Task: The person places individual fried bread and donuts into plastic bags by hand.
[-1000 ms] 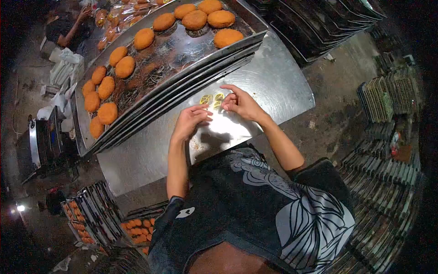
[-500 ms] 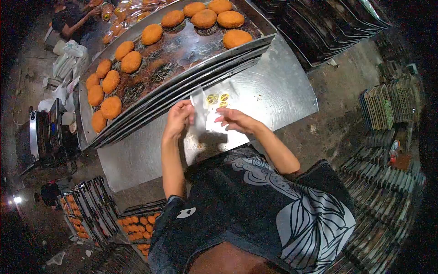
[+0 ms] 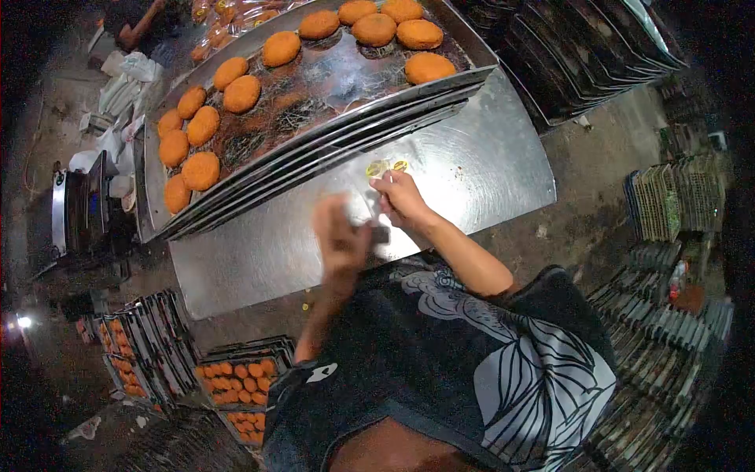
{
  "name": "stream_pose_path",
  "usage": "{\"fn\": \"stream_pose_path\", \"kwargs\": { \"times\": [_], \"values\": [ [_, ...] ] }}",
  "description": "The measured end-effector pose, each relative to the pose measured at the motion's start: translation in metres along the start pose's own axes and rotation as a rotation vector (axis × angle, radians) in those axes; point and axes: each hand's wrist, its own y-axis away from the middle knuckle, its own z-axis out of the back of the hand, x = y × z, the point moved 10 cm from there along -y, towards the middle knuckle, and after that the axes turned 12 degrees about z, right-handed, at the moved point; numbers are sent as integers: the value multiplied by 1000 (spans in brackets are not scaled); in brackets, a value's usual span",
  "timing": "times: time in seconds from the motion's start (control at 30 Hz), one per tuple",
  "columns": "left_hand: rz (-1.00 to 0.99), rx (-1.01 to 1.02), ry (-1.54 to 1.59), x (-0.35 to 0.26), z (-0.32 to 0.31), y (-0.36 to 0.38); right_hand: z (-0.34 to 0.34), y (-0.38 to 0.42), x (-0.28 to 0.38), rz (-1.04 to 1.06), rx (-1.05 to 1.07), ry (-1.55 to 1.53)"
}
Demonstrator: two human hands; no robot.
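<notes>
A small clear plastic bag with round yellow-and-black prints (image 3: 377, 168) is over the metal tabletop (image 3: 244, 271). My right hand (image 3: 403, 198) is closed in a pinch on it, the thumb and fingers just below the prints. My left hand (image 3: 340, 234) is close by on the left, low over the table and smeared by motion, so its fingers do not show clearly. Beyond both hands lies a large metal baking tray (image 3: 330, 79) on top of several stacked trays. Round orange-brown buns (image 3: 241, 94) lie along its far and left sides.
Dark trays (image 3: 582, 55) are stacked at the upper right. Tray racks with buns (image 3: 236, 381) stand at the lower left. Plastic crates (image 3: 668, 200) and more stacked trays line the right. Bagged buns (image 3: 228, 23) and another person's arm (image 3: 144, 23) are at the upper left.
My right hand has gone from open fingers to a pinch on the plastic bag. My left hand has moved down and toward my body, now blurred. The view has shifted slightly.
</notes>
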Motion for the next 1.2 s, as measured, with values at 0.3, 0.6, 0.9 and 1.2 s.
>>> {"fn": "stream_pose_path", "kwargs": {
  "times": [0.3, 0.6, 0.9, 1.2],
  "values": [
    [133, 121, -214, 12, -47, 11, -16, 7, -8, 14, 7, -391],
    [460, 224, 274, 36, -41, -40, 4, 83, 35, 409, 282, 849],
    [30, 139, 246, -36, -43, -27, 15, 64, 29, -53, 54, 233],
    [835, 352, 1824, 81, -33, -58, -153, 32, 66, -301, 447, -1084]
  ]
}}
